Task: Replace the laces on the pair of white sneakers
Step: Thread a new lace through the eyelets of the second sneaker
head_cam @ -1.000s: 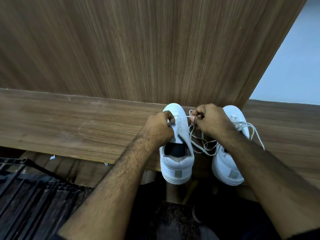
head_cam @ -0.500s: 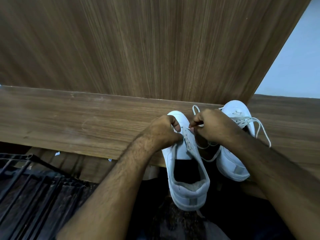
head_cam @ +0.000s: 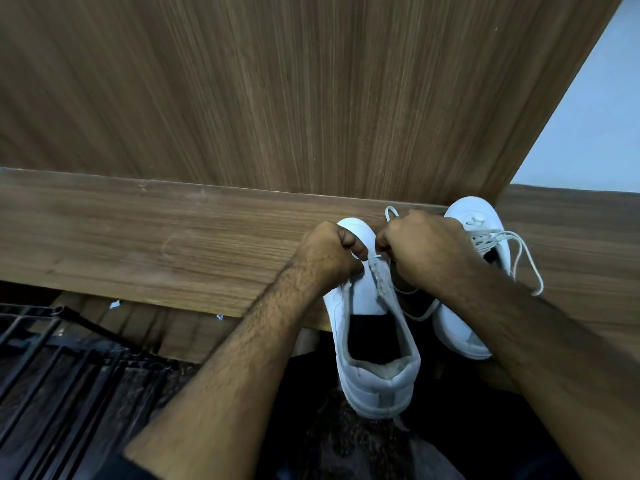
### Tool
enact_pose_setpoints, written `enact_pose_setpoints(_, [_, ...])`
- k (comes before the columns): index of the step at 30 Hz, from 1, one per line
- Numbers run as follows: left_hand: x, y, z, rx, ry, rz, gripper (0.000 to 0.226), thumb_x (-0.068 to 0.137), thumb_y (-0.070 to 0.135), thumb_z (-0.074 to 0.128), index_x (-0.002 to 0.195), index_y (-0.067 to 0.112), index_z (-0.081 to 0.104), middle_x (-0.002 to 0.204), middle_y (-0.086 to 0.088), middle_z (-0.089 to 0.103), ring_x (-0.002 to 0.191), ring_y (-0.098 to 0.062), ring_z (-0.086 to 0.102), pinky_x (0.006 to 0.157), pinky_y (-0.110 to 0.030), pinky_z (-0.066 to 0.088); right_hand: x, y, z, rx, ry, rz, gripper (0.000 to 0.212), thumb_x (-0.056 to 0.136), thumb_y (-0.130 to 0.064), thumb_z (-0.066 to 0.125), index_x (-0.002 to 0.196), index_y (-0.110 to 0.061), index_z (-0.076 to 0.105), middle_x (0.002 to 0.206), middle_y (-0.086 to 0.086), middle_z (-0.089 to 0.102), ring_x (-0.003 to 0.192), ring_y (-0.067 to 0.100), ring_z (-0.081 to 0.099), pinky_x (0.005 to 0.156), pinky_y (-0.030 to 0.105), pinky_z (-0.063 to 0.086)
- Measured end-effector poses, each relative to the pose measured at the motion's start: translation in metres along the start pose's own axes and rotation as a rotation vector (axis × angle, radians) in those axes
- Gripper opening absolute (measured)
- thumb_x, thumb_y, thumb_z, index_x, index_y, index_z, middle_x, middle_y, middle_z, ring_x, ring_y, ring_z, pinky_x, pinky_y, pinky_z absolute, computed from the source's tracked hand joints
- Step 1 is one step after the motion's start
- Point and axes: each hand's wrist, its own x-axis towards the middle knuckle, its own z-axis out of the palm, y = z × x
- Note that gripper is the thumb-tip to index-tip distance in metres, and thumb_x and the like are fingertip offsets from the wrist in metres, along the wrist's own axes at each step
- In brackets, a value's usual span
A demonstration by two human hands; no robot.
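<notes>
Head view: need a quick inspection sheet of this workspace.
Surface: wooden ledge, backed by a wooden panel.
Job's things: near sneaker, heel overhanging the ledge; far sneaker beside it, laced; loose lace between them.
Clutter: small scraps below the ledge.
Grippers: left hand grips the near sneaker's toe end; right hand pinches the lace.
Cables: nothing seen.
Surroundings: dark metal rack, pale wall.

Both forearms were bare to approx. the elbow, w/ dark hair along them, thicker on the left one. Left hand [head_cam: 327, 252] & right hand [head_cam: 420, 249] had no gloves, rings or watch showing. A dark sleeve edge sat at the lower left corner. Lap was in dark, speckled fabric.
</notes>
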Motion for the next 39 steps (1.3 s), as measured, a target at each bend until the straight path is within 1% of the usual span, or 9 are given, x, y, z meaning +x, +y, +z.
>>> enact_pose_setpoints(7, [0.002, -0.003, 0.006, -0.005, 0.067, 0.031, 0.008, 0.076, 0.007, 0.079, 0.074, 0.015, 0.078, 0.056, 0.004, 0.063, 0.038, -0.007, 0.050, 0.045, -0.017, 0.041, 0.010, 0.010, 0.020, 0.410, 0.009, 0.117, 0.001, 0.083, -0.033, 0.076, 0.084, -0.031, 0.075, 0.082, -0.006, 0.068, 0.078, 0.015, 0.061, 0.066, 0.028, 0.046])
enact_pose_setpoints(13, [0.000, 0.006, 0.005, 0.137, 0.053, 0.068, 0.012, 0.092, 0.021, 0.064, 0.081, 0.016, 0.063, 0.072, -0.002, 0.067, 0.051, -0.017, 0.059, 0.054, -0.030, 0.056, 0.012, 0.013, 0.027, 0.519, 0.006, -0.012, 0.022, 0.092, -0.041, 0.065, 0.110, -0.028, 0.070, 0.098, -0.006, 0.067, 0.095, 0.019, 0.063, 0.085, 0.039, 0.053])
enact_pose_setpoints(18, [-0.010, 0.001, -0.005, -0.093, -0.037, -0.044, 0.016, 0.095, 0.007, 0.048, 0.087, 0.019, 0.053, 0.079, -0.008, 0.061, 0.068, -0.022, 0.061, 0.061, -0.038, 0.058, 0.014, 0.002, 0.026, 0.630, -0.044, -0.112, 0.005, 0.092, -0.034, 0.067, 0.089, -0.032, 0.065, 0.097, -0.008, 0.055, 0.081, 0.008, 0.051, 0.073, 0.030, 0.039])
enact_pose_setpoints(22, [-0.019, 0.001, -0.010, -0.103, -0.099, -0.043, 0.008, 0.101, 0.027, 0.055, 0.098, 0.020, 0.058, 0.087, -0.006, 0.062, 0.078, -0.018, 0.060, 0.064, -0.034, 0.056, 0.017, 0.005, 0.027, 0.713, 0.039, -0.026, 0.012, 0.090, -0.029, 0.071, 0.078, -0.030, 0.069, 0.081, -0.013, 0.061, 0.076, 0.004, 0.056, 0.072, 0.029, 0.044])
enact_pose_setpoints(25, [-0.024, 0.005, -0.010, 0.074, -0.180, -0.016, 0.024, 0.096, 0.041, 0.062, 0.106, 0.020, 0.066, 0.108, -0.007, 0.057, 0.091, -0.022, 0.065, 0.071, -0.037, 0.063, 0.016, 0.003, 0.015, 1.201, 0.289, 0.065, 0.009, 0.094, -0.022, 0.068, 0.088, -0.017, 0.072, 0.083, -0.004, 0.070, 0.072, 0.003, 0.060, 0.072, 0.024, 0.047])
enact_pose_setpoints(28, [-0.024, 0.009, -0.011, 0.074, -0.174, -0.047, 0.017, 0.093, 0.029, 0.067, 0.102, 0.014, 0.067, 0.102, -0.007, 0.059, 0.084, -0.019, 0.061, 0.071, -0.042, 0.064, 0.012, 0.007, -0.009, 1.724, 0.393, 0.021, 0.012, 0.100, -0.016, 0.058, 0.090, -0.014, 0.064, 0.085, 0.003, 0.072, 0.076, 0.011, 0.067, 0.070, 0.024, 0.053])
enact_pose_setpoints(30, [-0.021, 0.007, -0.014, 0.027, -0.171, -0.086, 0.009, 0.087, 0.014, 0.067, 0.096, 0.014, 0.064, 0.092, -0.004, 0.059, 0.078, -0.017, 0.059, 0.070, -0.043, 0.064, 0.008, 0.010, -0.011, 1.526, 0.269, -0.064, 0.012, 0.100, -0.020, 0.060, 0.089, -0.016, 0.064, 0.077, 0.001, 0.071, 0.065, 0.013, 0.065, 0.062, 0.026, 0.053])
enact_pose_setpoints(33, [-0.018, 0.003, -0.016, -0.058, -0.112, -0.127, 0.013, 0.082, 0.001, 0.062, 0.090, 0.012, 0.061, 0.082, -0.007, 0.058, 0.066, -0.017, 0.057, 0.058, -0.041, 0.062, 0.010, 0.010, 0.014, 0.660, 0.062, -0.066, 0.013, 0.092, -0.029, 0.067, 0.080, -0.025, 0.067, 0.074, -0.006, 0.068, 0.083, 0.014, 0.065, 0.071, 0.029, 0.050])
enact_pose_setpoints(39, [-0.014, 0.001, -0.018, -0.241, 0.063, -0.236, 0.032, 0.077, -0.010, 0.066, 0.103, 0.007, 0.061, 0.080, -0.015, 0.060, 0.049, -0.020, 0.055, 0.037, -0.019, 0.040, 0.011, -0.003, 0.014, 0.485, 0.065, 0.027, 0.005, 0.084, -0.036, 0.074, 0.086, -0.031, 0.073, 0.091, -0.009, 0.071, 0.091, 0.015, 0.064, 0.073, 0.031, 0.050])
